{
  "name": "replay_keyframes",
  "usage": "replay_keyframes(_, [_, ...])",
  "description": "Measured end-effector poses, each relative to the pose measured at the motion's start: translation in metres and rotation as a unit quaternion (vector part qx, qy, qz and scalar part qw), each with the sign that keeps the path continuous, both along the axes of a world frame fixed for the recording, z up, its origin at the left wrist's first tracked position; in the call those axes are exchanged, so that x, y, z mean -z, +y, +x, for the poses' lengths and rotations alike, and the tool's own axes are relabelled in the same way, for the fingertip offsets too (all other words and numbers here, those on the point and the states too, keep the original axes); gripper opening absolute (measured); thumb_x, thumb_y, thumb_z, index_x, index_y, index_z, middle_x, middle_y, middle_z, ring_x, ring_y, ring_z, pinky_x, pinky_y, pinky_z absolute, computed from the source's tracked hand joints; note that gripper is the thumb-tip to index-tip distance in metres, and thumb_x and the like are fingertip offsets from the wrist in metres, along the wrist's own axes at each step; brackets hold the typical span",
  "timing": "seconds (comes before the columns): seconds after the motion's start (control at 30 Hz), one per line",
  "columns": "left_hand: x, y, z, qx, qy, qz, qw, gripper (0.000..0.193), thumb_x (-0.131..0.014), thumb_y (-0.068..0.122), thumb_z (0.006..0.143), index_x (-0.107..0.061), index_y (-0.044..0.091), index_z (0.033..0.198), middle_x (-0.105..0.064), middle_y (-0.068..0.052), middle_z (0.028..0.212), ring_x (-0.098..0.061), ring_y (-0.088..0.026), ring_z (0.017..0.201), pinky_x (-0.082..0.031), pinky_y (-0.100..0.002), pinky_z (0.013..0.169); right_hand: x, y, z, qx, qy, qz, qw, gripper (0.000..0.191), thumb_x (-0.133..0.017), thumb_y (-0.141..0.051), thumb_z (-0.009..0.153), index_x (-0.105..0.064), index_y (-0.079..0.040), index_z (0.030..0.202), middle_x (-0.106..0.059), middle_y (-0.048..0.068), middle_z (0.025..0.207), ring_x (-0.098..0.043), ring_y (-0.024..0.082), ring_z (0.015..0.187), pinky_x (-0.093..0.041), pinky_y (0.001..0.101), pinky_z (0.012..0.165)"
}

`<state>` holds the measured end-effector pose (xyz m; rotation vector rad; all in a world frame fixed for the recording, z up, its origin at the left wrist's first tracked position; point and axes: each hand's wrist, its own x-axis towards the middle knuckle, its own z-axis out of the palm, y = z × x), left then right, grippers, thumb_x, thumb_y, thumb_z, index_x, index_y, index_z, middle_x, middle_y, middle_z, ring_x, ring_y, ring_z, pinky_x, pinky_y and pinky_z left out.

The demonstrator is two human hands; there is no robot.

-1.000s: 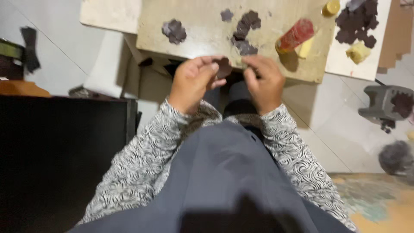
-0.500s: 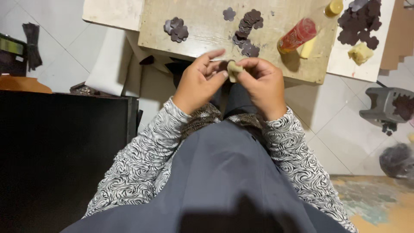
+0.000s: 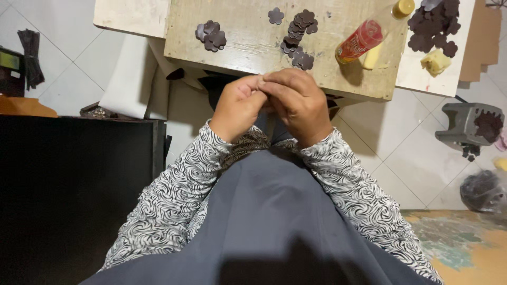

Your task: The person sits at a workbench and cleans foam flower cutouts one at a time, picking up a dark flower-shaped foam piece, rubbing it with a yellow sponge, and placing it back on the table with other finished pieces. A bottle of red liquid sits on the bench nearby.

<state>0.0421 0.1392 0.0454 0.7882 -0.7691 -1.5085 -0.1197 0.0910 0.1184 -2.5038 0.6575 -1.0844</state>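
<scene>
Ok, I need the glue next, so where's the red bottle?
In the head view the red bottle lies on its side on the wooden board, upper right, beyond the right hand, beside a yellow block.

This looks like a small home craft workshop set up on a tiled floor [image 3: 401, 158]. A low, worn wooden board [image 3: 248, 37] serves as the work surface, with dark flower-shaped cutouts [image 3: 211, 36] in piles along it and a glue bottle [image 3: 369, 34] near its right edge. A grey metal press tool [image 3: 467, 124] stands on the tiles to the right, scraps beside it.
</scene>
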Motion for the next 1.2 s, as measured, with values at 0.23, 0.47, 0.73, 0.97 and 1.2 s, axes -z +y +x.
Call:
replay_keyframes(0.23, [-0.016, 0.002, 0.009, 0.012, -0.061, 0.084, 0.995, 0.028, -0.053, 0.008, 0.103, -0.062, -0.001, 0.128, -0.074, -0.004, 0.116, -0.074, -0.011, 0.105, -0.061, -0.026, 0.087, -0.004, -0.014, -0.016, 0.094, 0.004, 0.017, 0.995, 0.026, -0.078, 0.004, 0.087, -0.075, -0.005, 0.112, -0.073, 0.01, 0.115, -0.069, 0.03, 0.11, -0.057, 0.039, 0.097])
replay_keyframes(0.47, [-0.009, 0.002, 0.001, 0.013, -0.039, -0.021, 0.999, 0.03, -0.052, -0.002, 0.105, -0.063, -0.005, 0.133, -0.071, -0.007, 0.115, -0.067, -0.014, 0.104, -0.057, -0.029, 0.091, 0.001, -0.001, -0.004, -0.004, 0.001, -0.009, 1.0, 0.025, -0.079, 0.003, 0.091, -0.075, -0.004, 0.115, -0.072, 0.01, 0.116, -0.07, 0.029, 0.111, -0.057, 0.0386, 0.097])
replay_keyframes(0.73, [-0.016, 0.004, 0.01, 0.046, -0.083, 0.092, 0.991, 0.032, -0.052, 0.007, 0.101, -0.06, 0.002, 0.132, -0.074, -0.003, 0.113, -0.074, -0.012, 0.103, -0.061, -0.027, 0.088, 0.004, -0.013, -0.02, 0.11, -0.009, 0.036, 0.993, 0.028, -0.076, 0.004, 0.09, -0.074, -0.004, 0.116, -0.073, 0.012, 0.119, -0.069, 0.03, 0.114, -0.057, 0.0402, 0.1])
replay_keyframes(0.97, [-0.014, 0.004, 0.001, 0.066, 0.019, 0.041, 0.997, 0.027, -0.052, 0.002, 0.104, -0.062, -0.006, 0.128, -0.072, -0.009, 0.115, -0.072, -0.018, 0.105, -0.062, -0.033, 0.093, 0.006, -0.004, -0.012, -0.006, 0.03, 0.023, 0.999, 0.029, -0.076, 0.004, 0.089, -0.075, -0.004, 0.116, -0.072, 0.012, 0.118, -0.069, 0.031, 0.114, -0.058, 0.0396, 0.1])
replay_keyframes(1.2, [-0.029, 0.004, 0.01, 0.053, -0.037, 0.099, 0.993, 0.031, -0.054, 0.007, 0.099, -0.06, 0.001, 0.129, -0.073, -0.004, 0.115, -0.073, -0.012, 0.103, -0.06, -0.028, 0.089, 0.005, -0.016, -0.029, 0.111, -0.005, 0.053, 0.992, 0.031, -0.073, 0.008, 0.09, -0.074, -0.006, 0.118, -0.074, 0.013, 0.119, -0.071, 0.03, 0.115, -0.057, 0.0392, 0.101])
